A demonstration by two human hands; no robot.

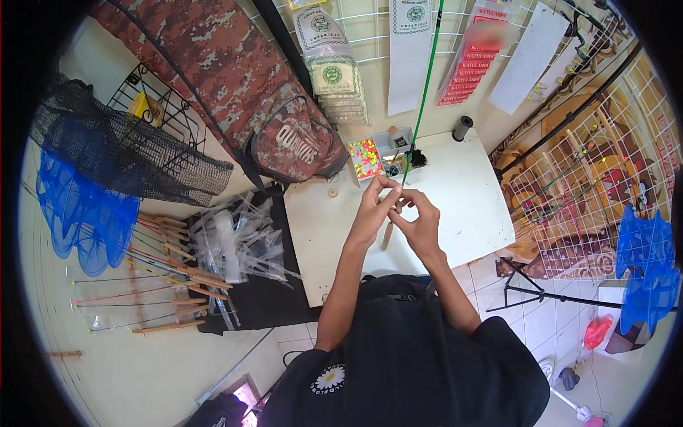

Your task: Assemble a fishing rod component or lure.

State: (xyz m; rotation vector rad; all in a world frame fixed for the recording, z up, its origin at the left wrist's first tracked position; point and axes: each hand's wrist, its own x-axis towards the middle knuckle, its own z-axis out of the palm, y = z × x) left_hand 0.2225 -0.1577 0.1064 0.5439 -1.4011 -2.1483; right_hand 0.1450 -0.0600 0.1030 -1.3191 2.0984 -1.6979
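Note:
A thin green fishing rod (pixel 424 92) slants up and away from my hands, past the far edge of the white table. Its pale wooden handle (pixel 388 236) shows below my fingers, over the tabletop. My left hand (pixel 375 211) is closed around the rod just above the handle. Beside it, my right hand (pixel 421 222) has thumb and fingers pinched together right at the rod, meeting the left fingertips. Whatever small thing the right fingers pinch is hidden.
On the white table (pixel 320 235) stand a box of bright floats (pixel 365 158), a grey compartment tray (pixel 393 140) and a dark cylinder (pixel 462 128). A camouflage rod bag (pixel 235 85) leans at left, above plastic sleeves (pixel 238 238) and short rods (pixel 178 285). A wire grid (pixel 576 206) stands at right.

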